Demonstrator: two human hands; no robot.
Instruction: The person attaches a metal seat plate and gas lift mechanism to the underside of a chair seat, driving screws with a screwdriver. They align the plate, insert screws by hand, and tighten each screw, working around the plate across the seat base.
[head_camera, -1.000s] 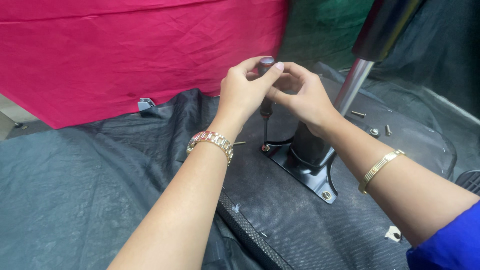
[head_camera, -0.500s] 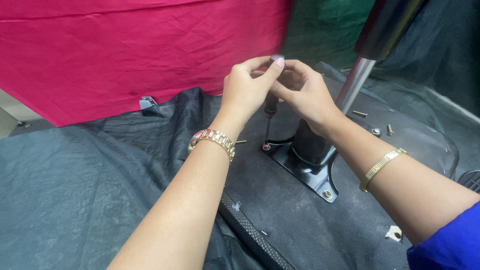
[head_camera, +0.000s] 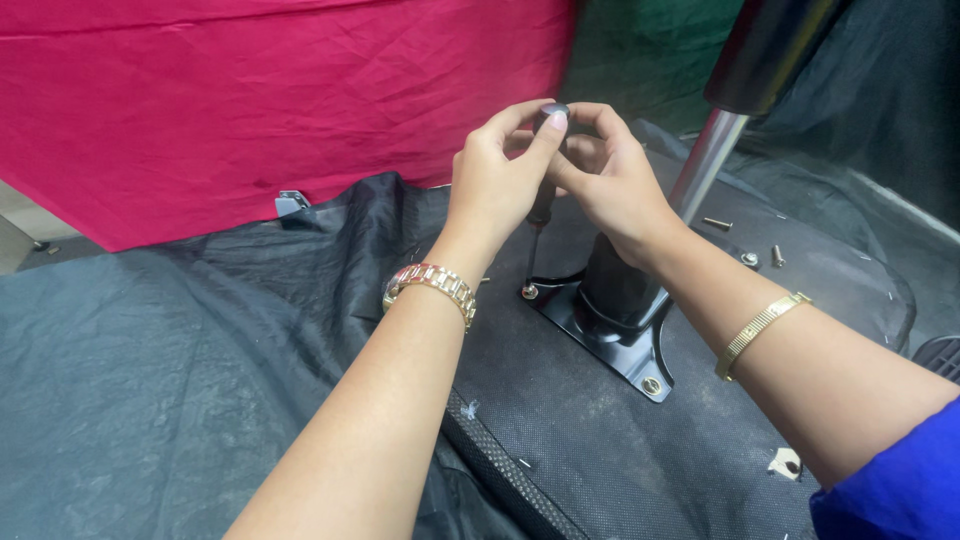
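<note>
Both hands, left hand (head_camera: 492, 180) and right hand (head_camera: 612, 180), closed around the screwdriver (head_camera: 537, 215) handle for a firm grip. Shaft kept upright, tip seated on a screw (head_camera: 528, 292) at the left corner of the black mounting plate (head_camera: 610, 335).

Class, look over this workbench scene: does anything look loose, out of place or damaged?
Yes. Three loose screws lie scattered on the black panel right of the metal post, not in the bracket. A small white scrap lies near the right forearm. Both hands, left hand and right hand, grip an upright screwdriver.
</note>
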